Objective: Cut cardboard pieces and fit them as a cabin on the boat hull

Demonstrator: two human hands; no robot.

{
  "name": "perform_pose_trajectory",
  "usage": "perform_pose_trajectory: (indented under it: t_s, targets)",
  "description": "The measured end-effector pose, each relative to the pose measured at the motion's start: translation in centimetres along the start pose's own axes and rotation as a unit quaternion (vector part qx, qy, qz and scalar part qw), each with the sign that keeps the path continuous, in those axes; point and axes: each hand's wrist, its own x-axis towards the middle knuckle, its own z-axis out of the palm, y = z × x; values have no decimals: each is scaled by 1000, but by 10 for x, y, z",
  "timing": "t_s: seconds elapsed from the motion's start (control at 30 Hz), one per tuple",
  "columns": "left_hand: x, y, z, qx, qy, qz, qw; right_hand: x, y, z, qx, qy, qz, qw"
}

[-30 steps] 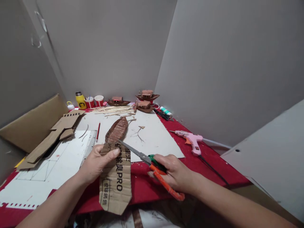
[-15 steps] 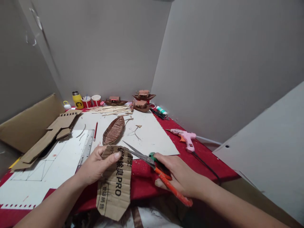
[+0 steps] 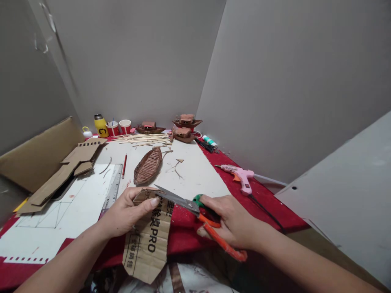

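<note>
My left hand grips a printed piece of brown cardboard by its upper left part, thumb on the face and fingers behind. The piece hangs over the table's front edge, its lower corners cut at a slant. In my right hand are scissors with green and orange handles, my thumb and fingers around them. Their blades lie across the cardboard's top edge, close to my left thumb. Just beyond, a small brown model boat with slatted planks rests on white paper.
A pink glue gun lies at the right on the red cloth. Thin sticks, finished boats, paper cups and a yellow bottle stand behind. Cardboard scraps, a ruler and a red pencil are leftward.
The scissor blades have closed further along the cardboard's top edge. The cardboard has tilted slightly, and the camera view has shifted a little.
</note>
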Motion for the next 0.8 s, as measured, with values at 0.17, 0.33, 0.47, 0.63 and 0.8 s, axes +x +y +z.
perform_pose_trajectory:
  t_s: [0.17, 0.33, 0.47, 0.63, 0.8]
  targets:
    - [0, 0, 0, -24, -33, -18, 999, -4, 8, 8, 24, 35, -33, 999]
    - [-1, -1, -2, -64, 7, -74, 995, -3, 10, 8, 95, 49, -13, 994]
    - [-6, 5, -5, -92, 13, -130, 987, 7, -3, -6, 186, 77, 3, 980]
    - [-9, 16, -10, -59, -95, -135, 984, 43, -43, -16, 328, 44, 10, 944]
    - [-11, 31, -29, 23, -159, -92, 983, 95, -88, -9, 327, -7, -25, 945]
